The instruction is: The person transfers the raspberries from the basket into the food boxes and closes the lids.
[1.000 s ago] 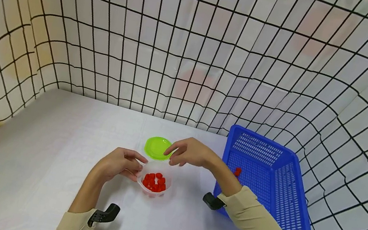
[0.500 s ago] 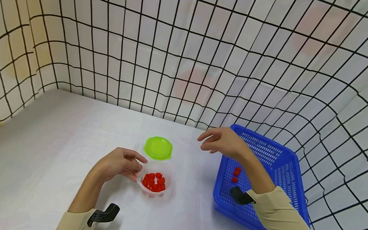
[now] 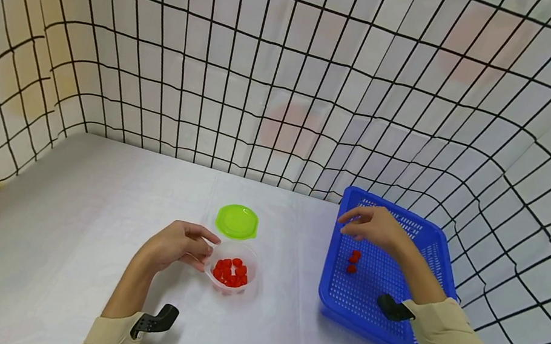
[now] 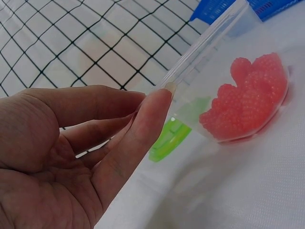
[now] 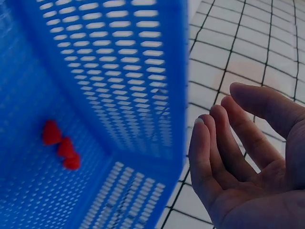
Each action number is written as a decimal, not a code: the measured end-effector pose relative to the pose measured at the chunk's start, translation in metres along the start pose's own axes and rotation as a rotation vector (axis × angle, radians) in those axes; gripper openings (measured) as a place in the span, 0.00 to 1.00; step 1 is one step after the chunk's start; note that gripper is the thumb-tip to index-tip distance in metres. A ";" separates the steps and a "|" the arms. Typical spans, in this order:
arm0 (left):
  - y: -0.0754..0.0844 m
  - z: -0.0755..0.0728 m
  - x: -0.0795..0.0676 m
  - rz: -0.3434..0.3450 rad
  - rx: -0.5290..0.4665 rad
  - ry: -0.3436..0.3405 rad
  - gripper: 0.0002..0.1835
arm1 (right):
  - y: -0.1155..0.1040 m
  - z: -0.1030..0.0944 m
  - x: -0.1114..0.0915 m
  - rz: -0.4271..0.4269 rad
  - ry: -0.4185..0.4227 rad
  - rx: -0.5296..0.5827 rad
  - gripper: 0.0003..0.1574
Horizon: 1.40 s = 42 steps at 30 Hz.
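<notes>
My left hand (image 3: 178, 248) pinches the rim of a clear plastic bowl (image 3: 255, 257), thumb and fingers at its left edge. Inside lie several red raspberries (image 3: 229, 275), seen through the bowl's wall in the left wrist view. My right hand (image 3: 375, 225) hangs over the left side of a blue plastic basket (image 3: 330, 286), its fingers loosely bent and nothing between them. On the basket's floor, below that hand, lie three red raspberries (image 5: 66, 148). A bright green lid (image 3: 237, 221) rests on the table just behind the bowl.
White cloth covers the table (image 3: 80, 211). A black wire grid (image 3: 225, 83) stands along the back and both sides. The basket's raised perforated walls (image 5: 119, 57) stand close to the right-hand grid.
My right hand has moved from above the bowl and lid, rightward to over the basket. The left hand and the bowl have stayed in place.
</notes>
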<state>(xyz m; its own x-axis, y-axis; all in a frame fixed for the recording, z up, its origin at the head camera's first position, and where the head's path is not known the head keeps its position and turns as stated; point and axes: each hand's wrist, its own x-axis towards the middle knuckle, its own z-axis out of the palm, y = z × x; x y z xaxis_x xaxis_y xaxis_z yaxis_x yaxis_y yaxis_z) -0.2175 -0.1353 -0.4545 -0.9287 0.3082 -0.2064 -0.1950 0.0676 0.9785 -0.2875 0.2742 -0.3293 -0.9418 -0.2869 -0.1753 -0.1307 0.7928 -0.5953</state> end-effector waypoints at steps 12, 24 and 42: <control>0.000 0.000 0.000 -0.014 -0.006 0.012 0.16 | 0.053 0.009 0.000 0.023 -0.051 -0.045 0.18; 0.000 0.000 -0.001 -0.024 0.006 0.015 0.16 | 0.085 0.021 0.002 0.081 -0.078 -0.017 0.16; -0.001 0.000 -0.001 -0.013 0.007 0.014 0.17 | 0.100 0.032 0.005 0.134 -0.099 -0.020 0.17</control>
<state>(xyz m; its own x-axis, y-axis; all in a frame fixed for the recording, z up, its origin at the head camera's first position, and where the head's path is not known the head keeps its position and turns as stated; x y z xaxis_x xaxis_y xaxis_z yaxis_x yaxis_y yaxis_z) -0.2168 -0.1359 -0.4555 -0.9303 0.2939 -0.2194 -0.2053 0.0783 0.9756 -0.2955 0.3349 -0.4149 -0.9161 -0.2289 -0.3292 -0.0132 0.8378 -0.5458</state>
